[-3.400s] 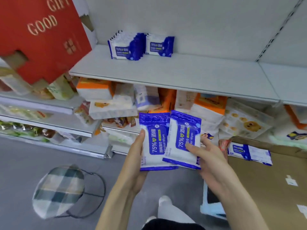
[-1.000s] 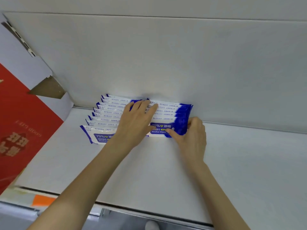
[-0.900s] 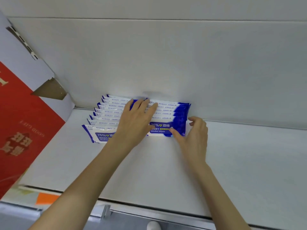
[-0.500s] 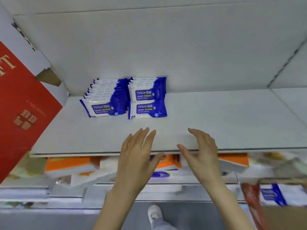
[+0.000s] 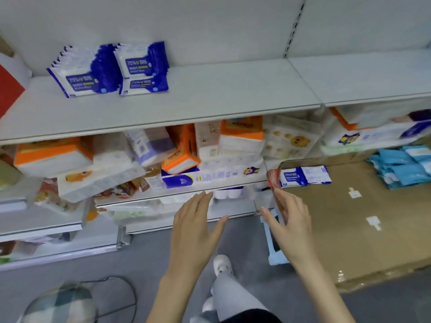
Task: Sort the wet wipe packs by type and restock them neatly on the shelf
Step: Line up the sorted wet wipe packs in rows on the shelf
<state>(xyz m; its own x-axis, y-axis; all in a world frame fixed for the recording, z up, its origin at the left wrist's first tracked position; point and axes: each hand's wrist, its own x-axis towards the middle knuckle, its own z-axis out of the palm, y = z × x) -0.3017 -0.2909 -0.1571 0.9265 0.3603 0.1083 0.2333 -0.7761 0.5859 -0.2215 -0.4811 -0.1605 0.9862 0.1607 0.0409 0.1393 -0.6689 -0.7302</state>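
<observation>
Left hand (image 5: 196, 227) and right hand (image 5: 289, 224) are empty, fingers spread, while the shelf (image 5: 210, 99) holds blue wipe packs (image 5: 86, 73), a couple more on the cardboard box (image 5: 338, 229).

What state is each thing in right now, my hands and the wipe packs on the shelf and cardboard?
Left hand, open, empty.
Right hand, open, empty.
Left alcohol wipe row, upright on top shelf.
Right alcohol wipe row, upright, one pack lying in front.
Loose alcohol wipe packs, flat on cardboard.
Light blue packs, piled untidily on cardboard.
</observation>
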